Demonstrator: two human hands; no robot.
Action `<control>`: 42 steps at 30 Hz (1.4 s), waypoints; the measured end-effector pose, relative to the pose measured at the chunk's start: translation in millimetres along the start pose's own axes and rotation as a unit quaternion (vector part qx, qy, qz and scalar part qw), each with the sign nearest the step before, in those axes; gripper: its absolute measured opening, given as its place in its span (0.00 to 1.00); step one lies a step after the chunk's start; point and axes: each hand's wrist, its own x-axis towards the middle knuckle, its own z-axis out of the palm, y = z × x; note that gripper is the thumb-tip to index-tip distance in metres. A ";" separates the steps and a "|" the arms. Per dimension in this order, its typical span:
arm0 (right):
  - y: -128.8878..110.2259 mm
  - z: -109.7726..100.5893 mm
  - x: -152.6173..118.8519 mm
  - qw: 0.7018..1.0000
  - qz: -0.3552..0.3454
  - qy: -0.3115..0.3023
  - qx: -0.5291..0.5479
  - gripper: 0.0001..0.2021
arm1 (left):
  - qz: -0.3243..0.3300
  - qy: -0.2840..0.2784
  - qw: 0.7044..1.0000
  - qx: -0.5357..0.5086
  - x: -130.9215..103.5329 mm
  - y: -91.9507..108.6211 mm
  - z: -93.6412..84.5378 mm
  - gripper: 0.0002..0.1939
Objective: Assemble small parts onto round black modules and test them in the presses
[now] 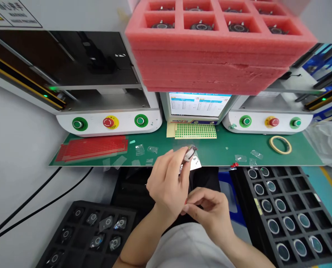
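Observation:
My left hand (168, 182) is raised at the front edge of the green bench and holds a small round metal-rimmed part (190, 152) between thumb and fingers. A shiny, pale square piece (195, 162) shows just behind that part. Below and to the right, my right hand (210, 206) is closed in a pinch, close to the left wrist. A speck of red shows at its fingertips, too small to name. Red film strips (93, 148) lie on the bench to the left, and tiny red bits (234, 165) sit on its front edge.
Pink foam trays (210, 67) with round parts are stacked above a screen (201, 105). Button panels (108, 123) flank it. Green dot stickers (195, 131) and a tape roll (280, 144) lie on the bench. Black trays (79, 203) (294, 190) stand low on both sides.

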 end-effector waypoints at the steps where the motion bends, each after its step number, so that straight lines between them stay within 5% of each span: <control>1: 0.9 -2.3 2.3 0.999 0.043 -0.011 0.026 0.10 | 0.006 -0.006 1.000 -0.003 -1.7 -1.2 0.5 0.11; 4: 0.3 -16.4 16.9 0.992 0.095 -0.081 -0.017 0.16 | -0.020 -0.057 0.996 -0.064 -3.1 -6.0 0.6 0.10; 7: 2.8 -37.6 50.6 0.958 0.014 -0.037 -0.283 0.20 | -0.172 -0.122 0.954 -0.215 3.1 -17.0 -1.7 0.05; 11: 24.4 -54.9 110.5 0.871 -0.067 0.081 -0.480 0.10 | -0.433 -0.147 0.763 -0.458 18.4 -34.3 -7.6 0.12; 14: 44.4 -52.9 139.4 0.817 -0.089 0.073 -0.565 0.14 | -0.493 -0.171 0.675 -0.522 29.8 -37.2 -15.1 0.17; 20: 64.4 -45.2 152.6 0.748 -0.106 0.077 -0.650 0.10 | -0.496 -0.175 0.674 -0.519 44.7 -27.2 -28.9 0.18; 25: 53.2 -45.0 154.1 0.743 -0.165 0.098 -0.641 0.12 | -0.463 -0.192 0.708 -0.498 59.7 -37.4 -35.0 0.20; 28: 18.6 -49.9 139.2 0.754 -0.241 0.090 -0.604 0.15 | -0.418 -0.227 0.740 -0.476 81.5 -51.1 -41.7 0.22; 31: -45.0 -55.0 117.2 0.742 -0.374 0.074 -0.552 0.17 | -0.364 -0.236 0.779 -0.452 118.4 -55.3 -44.7 0.22; 33: -98.8 -54.1 109.8 0.684 -0.528 0.068 -0.499 0.16 | -0.322 -0.240 0.800 -0.447 151.1 -49.8 -39.3 0.20; 35: -154.5 -49.8 116.7 0.619 -0.608 0.083 -0.491 0.14 | -0.280 -0.245 0.810 -0.453 188.2 -39.4 -26.3 0.17; 37: -206.3 -44.8 140.1 0.595 -0.612 0.113 -0.508 0.12 | -0.252 -0.231 0.817 -0.464 226.7 -28.0 -7.0 0.14; 42: -298.2 -38.0 233.4 0.628 -0.501 0.202 -0.560 0.12 | -0.237 -0.164 0.840 -0.460 308.8 -13.6 54.8 0.08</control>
